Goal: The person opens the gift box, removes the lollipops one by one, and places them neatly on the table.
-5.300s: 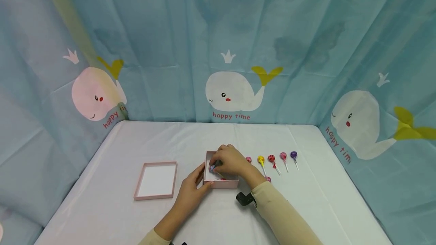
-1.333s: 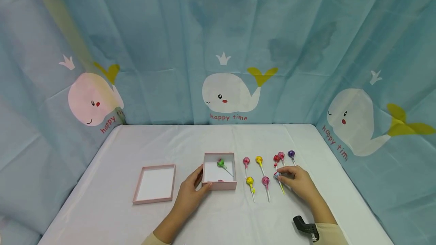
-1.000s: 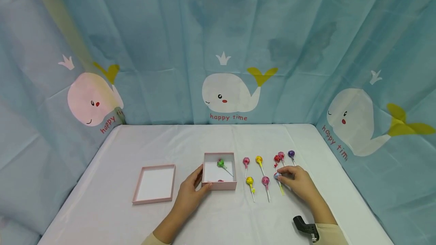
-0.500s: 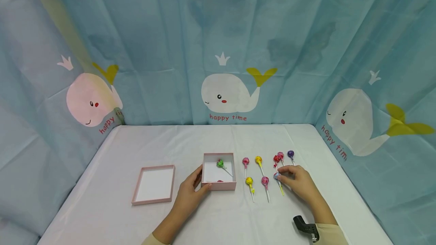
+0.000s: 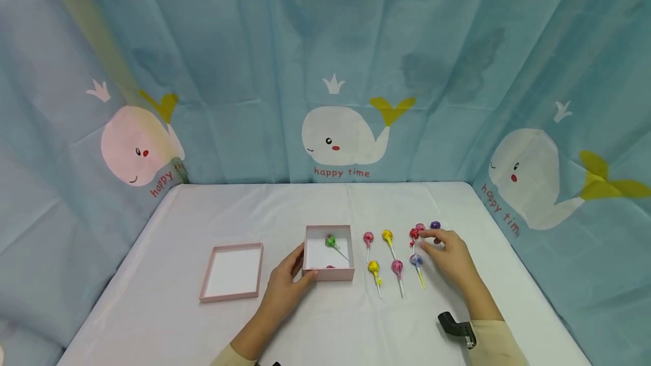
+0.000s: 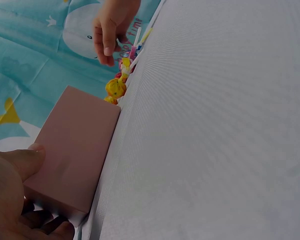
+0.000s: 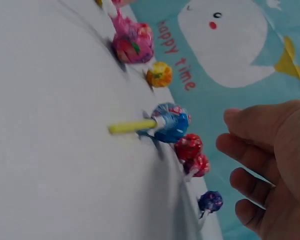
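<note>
Now the blue-wrapped lollipop with a yellow stick [image 5: 417,261] lies just beside the loosely spread right hand [image 5: 447,253], while the left hand [image 5: 286,287] grips the small pink cardboard box [image 5: 328,273].

Two bare hands, cream long sleeves [image 5: 495,340] worn to the wrists, small black camera [image 5: 456,327] strapped at the right wrist
</note>
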Available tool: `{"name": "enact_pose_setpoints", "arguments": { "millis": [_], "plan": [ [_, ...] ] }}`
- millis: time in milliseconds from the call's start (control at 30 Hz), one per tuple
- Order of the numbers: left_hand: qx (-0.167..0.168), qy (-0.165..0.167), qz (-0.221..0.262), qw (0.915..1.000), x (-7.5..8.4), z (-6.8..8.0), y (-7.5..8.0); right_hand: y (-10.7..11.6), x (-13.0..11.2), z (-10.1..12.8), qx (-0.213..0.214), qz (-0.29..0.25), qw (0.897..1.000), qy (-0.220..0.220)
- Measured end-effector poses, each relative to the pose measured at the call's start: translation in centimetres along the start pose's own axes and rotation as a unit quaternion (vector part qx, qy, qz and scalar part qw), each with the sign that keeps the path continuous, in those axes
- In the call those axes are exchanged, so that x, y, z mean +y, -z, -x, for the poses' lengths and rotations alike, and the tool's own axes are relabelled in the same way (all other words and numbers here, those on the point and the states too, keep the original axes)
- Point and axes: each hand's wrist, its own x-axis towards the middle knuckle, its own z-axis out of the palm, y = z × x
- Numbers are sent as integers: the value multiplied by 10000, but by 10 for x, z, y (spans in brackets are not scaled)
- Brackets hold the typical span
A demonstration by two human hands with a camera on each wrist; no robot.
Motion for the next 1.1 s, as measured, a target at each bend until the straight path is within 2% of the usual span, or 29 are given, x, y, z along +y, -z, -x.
{"name": "enact_pose_setpoints", "arguments": {
  "millis": [133, 367, 800, 1000, 1100],
  "plan": [
    [-11, 33, -15, 10000, 0, 0, 0, 4, 0, -15, 18, 89, 9999, 109],
    [-54, 27, 82, 9999, -2, 1, -2, 2, 9, -34, -349, 287, 9987, 225],
    [-42, 56, 63, 10000, -2, 1, 0, -5, 10, -49, -537, 547, 9942, 756],
    [-22, 34, 111, 9999, -2, 0, 0, -10, 8, -57, -691, 464, 9908, 1071],
    [-18, 24, 156, 9999, -1, 0, 0, -13, 8, -61, -735, 451, 9902, 1095]
  ]
}}
